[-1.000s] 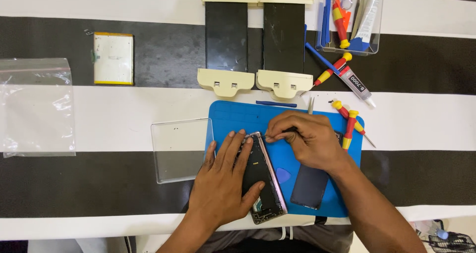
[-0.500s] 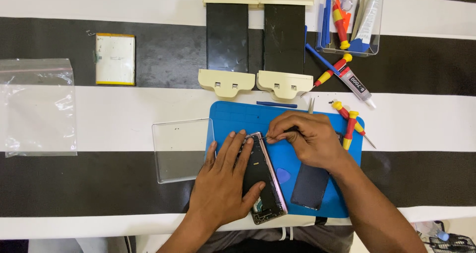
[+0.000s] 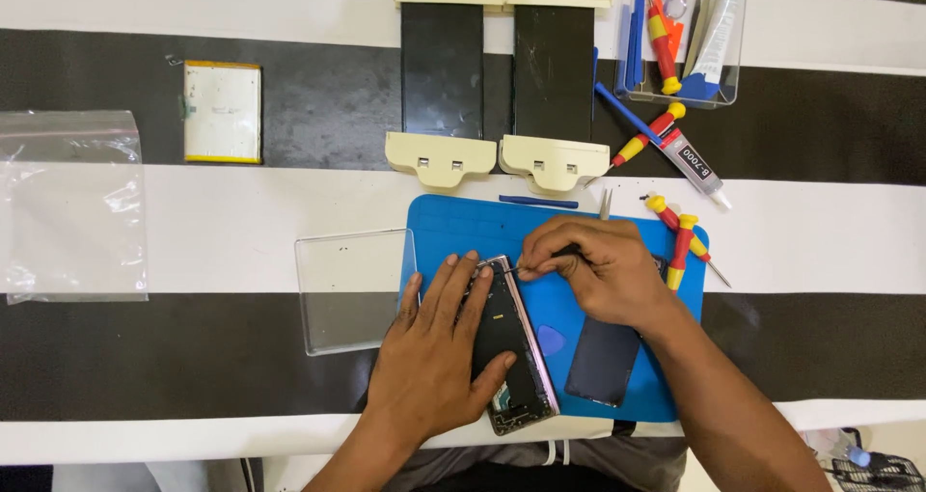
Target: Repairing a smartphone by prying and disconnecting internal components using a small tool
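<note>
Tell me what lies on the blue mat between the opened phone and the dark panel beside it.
In the head view, a small blue pick lies on the blue mat between the opened phone and the dark panel.

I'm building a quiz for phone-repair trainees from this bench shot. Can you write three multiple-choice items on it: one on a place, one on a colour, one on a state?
1. Where does the opened phone lie?
A. On the blue mat
B. Inside the clear tool box
C. On the plastic bag

2. What colour is the edge of the flat battery pack?
A. Green
B. Yellow
C. Purple

3. How is the left hand placed?
A. Raised off the table
B. Closed in a fist beside the phone
C. Spread flat, pressing the phone down

Answers:
1 A: the phone rests on the blue mat, beside a dark panel.
2 B: a yellow border runs around its white face.
3 C: the fingers are splayed over the phone while the right hand pinches a thin tool at its top edge.
</note>
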